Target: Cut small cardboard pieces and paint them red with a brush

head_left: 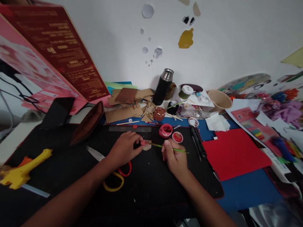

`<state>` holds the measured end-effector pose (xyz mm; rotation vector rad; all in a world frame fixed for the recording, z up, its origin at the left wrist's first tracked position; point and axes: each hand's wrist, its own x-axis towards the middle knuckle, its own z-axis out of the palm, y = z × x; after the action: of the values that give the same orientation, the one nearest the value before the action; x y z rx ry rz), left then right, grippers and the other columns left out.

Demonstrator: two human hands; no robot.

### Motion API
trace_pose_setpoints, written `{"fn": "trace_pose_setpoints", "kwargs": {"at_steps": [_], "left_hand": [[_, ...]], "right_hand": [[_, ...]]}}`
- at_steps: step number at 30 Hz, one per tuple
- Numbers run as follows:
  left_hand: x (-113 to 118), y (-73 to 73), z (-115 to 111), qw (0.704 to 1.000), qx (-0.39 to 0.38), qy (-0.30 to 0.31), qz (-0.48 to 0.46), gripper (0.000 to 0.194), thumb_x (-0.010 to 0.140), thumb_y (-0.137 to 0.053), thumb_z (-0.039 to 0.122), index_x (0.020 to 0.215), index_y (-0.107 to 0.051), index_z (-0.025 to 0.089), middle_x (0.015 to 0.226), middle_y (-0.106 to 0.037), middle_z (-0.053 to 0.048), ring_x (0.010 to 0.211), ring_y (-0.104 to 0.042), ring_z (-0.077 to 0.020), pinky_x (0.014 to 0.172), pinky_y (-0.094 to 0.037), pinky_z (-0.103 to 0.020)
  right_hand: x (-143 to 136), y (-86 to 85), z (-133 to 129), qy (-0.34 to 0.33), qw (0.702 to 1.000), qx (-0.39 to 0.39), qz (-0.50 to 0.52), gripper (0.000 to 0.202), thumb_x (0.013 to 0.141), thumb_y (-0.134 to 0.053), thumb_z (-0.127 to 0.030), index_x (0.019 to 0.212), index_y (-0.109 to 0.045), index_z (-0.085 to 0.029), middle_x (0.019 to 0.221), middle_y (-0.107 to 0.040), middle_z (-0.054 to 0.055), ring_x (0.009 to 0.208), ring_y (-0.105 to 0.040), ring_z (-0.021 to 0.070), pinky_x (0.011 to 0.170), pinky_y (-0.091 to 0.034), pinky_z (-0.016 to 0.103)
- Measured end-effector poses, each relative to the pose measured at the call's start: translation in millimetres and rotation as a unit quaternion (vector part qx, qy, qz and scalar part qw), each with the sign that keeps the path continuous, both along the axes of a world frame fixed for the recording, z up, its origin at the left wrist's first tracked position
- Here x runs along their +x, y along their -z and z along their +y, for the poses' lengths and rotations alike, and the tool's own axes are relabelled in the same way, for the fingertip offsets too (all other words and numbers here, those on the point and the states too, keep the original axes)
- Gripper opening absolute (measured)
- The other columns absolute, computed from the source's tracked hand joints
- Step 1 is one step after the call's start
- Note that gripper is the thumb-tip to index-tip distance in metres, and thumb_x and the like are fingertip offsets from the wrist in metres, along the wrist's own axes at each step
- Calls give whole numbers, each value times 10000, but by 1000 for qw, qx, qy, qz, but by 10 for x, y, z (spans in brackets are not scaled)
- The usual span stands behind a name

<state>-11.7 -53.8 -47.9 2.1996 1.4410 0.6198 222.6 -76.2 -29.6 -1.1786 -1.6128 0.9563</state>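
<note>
My right hand point(176, 157) is closed around a thin paintbrush with a green handle point(181, 150). The brush points left, and its tip lies over a small piece of cardboard point(147, 147) on the black mat. My left hand point(126, 148) pinches at the left side of that piece; pink-red colour shows by the fingertips. Just beyond my right hand are an open jar of red paint point(165, 130) and a lid smeared with red point(177, 137). Scissors with red and yellow handles point(113, 186) lie open, partly beneath my left wrist.
A metal ruler point(123, 129) lies behind my hands. Cardboard scraps point(124, 115), a brown paint jar point(159, 114) and a black flask point(163, 88) stand further back. To the right are a black cutter point(198, 142) and red paper point(236, 156); at left, a yellow glue gun point(26, 171).
</note>
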Motion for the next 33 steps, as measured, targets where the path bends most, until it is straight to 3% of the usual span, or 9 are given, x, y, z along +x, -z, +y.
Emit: {"fn": "trace_pose_setpoints", "kwargs": {"at_steps": [9,17,25,33], "left_hand": [[-7,10,2,1000,7,5,2,77,869,-695,182,936,-676,217,842,-652,-6,853,-602,-228,817,-425,-367],[2,13,2,1000,8,0,6,60,881,-692,208,940,-686,221,830,-652,-3,845,-606,-226,811,-426,-373],[0,0,0,1000,-1,-2,10,75,868,-691,200,938,-687,225,835,-650,-2,853,-601,-229,817,-428,-378],[6,4,-3,1000,-1,-7,0,48,890,-694,220,938,-695,226,827,-656,-3,842,-604,-223,809,-429,-371]], "right_hand": [[-35,-21,33,32,995,-45,80,460,1109,-488,-488,756,-596,-214,466,-462,-67,389,-471,112,415,-354,219],[9,35,4,9,999,-22,22,452,1122,-479,-447,760,-611,-210,486,-486,-59,418,-488,109,459,-379,224],[2,-13,-5,29,995,-59,74,478,1102,-496,-512,745,-598,-211,449,-457,-68,374,-466,109,406,-333,218],[16,-17,-27,20,997,-55,57,484,1102,-497,-507,735,-602,-209,460,-481,-58,387,-460,106,422,-355,220]]}}
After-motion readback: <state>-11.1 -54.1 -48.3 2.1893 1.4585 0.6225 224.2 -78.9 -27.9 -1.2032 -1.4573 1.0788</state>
